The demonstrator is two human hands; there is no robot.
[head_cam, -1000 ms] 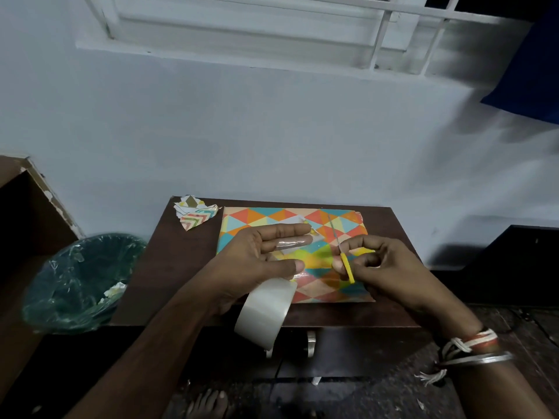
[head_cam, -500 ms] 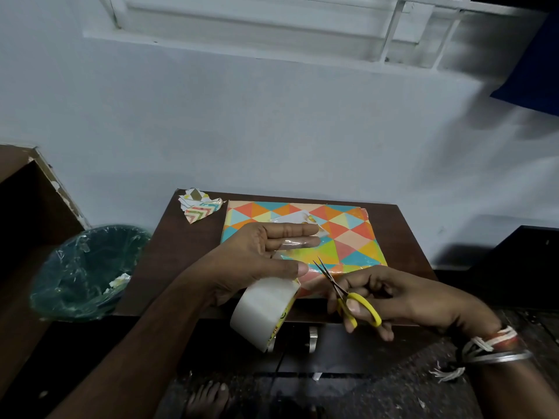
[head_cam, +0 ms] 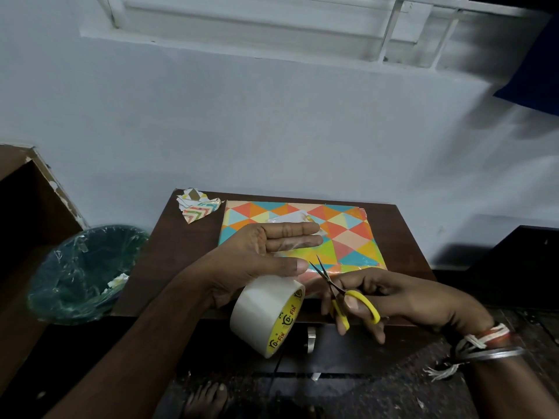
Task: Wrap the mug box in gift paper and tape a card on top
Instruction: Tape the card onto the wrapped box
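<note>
Closest to the person, the tape roll (head_cam: 267,316) is hanging under the left hand (head_cam: 266,255). Yellow print on its side is reading something like "Fix", though the letters are small and tilted, so I am not sure of the whole name. A clear strip of tape (head_cam: 290,247) is running up from the roll and sticking across the left hand's fingers (head_cam: 298,238), which are stretched out flat and side by side, with the thumb pressing the strip lower down.

Just to the right, the right hand (head_cam: 390,300) is gripping the yellow scissors (head_cam: 341,293), fingers curled through the loops. The blades are a little apart and pointing at the tape near the thumb.

So the step looks like cutting a piece of tape for the card. Next, the blades need to close across the strip without nicking the thumb.

Farther back, the wrapped mug box (head_cam: 348,237) is lying flat on the tabletop (head_cam: 187,243), with the pale card (head_cam: 289,219) resting on top. Paper scraps (head_cam: 196,208) are sitting at the far left corner.
</note>
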